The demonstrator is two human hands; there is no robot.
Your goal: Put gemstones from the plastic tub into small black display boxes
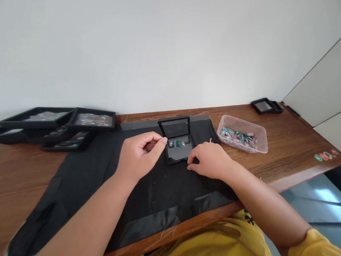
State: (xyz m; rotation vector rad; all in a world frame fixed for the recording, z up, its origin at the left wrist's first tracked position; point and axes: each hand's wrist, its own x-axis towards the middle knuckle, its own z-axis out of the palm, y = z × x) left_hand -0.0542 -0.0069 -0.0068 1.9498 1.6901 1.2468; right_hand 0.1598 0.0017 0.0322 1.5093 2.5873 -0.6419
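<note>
A small black case [178,152] stands open on a black mat [145,194], its framed clear lid [174,127] tilted up at the back. A small green and bluish item [177,144] with clear, shiny ends lies across its inner part. At the case's left edge, my left hand [143,153] has thumb and forefinger pinched together; anything between them is too small to make out. My right hand [210,159] is beside the case's lower right corner, fingers curled and thumb close to the forefinger. Whatever it may hold is hidden.
Right of the mat, a clear plastic tub [263,140] contains several small wrapped green and pink pieces. Black framed cases [113,120] are stacked at left, and other black frames [263,106] lie at back right. Round stickers [327,155] sit near the table's right edge.
</note>
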